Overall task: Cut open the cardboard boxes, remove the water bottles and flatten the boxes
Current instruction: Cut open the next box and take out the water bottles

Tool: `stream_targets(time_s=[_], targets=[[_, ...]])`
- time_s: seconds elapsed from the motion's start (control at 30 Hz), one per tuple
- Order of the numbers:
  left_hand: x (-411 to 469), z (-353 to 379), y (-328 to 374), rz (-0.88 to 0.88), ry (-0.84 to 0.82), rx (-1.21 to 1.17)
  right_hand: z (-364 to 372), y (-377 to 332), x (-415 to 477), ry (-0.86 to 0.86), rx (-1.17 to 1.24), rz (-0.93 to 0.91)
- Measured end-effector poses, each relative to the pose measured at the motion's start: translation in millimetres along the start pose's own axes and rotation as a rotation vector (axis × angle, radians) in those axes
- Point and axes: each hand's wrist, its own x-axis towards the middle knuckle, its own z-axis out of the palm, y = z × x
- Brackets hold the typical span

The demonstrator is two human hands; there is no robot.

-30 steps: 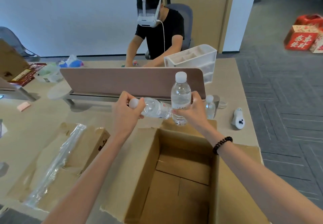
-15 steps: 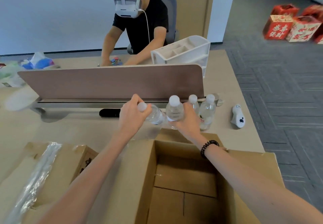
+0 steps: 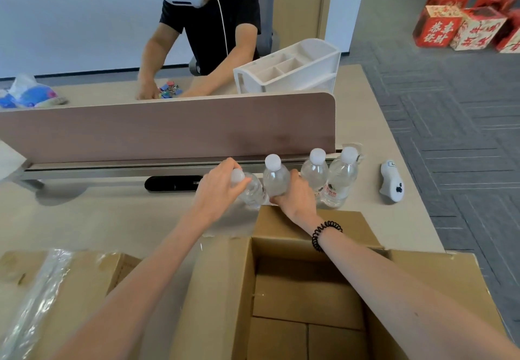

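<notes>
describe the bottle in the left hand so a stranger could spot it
Find the long brown divider across the desk; four clear white-capped bottles sit in a row before its right end. Yours is the leftmost bottle. It alone tilts, the left hand curled round its cap; its neighbour is upright in the right hand.

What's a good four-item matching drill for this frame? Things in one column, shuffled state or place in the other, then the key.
Things
1. leftmost clear plastic water bottle with white cap
2. second clear plastic water bottle from the left
3. brown cardboard box
4. white handheld controller

States
A. lies on the tan desk, right of the bottles, untouched
B. held near its cap by the left hand
C. flaps open, no bottles visible inside
D. upright, held low on its body by the right hand

Pairs: 1-B, 2-D, 3-C, 4-A
</notes>
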Motion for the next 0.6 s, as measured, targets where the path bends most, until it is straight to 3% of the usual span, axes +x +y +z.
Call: stream_targets(time_s=[0.33, 0.6], targets=[[26.9, 0.2, -10.6, 0.094, -0.002, 0.053, 16.4, -7.7, 11.0, 0.053, 0.052, 0.073], [38.1, 14.4, -3.1, 0.091, 0.021, 0.063, 3.6, -6.8, 7.2, 0.011, -0.186, 0.101]])
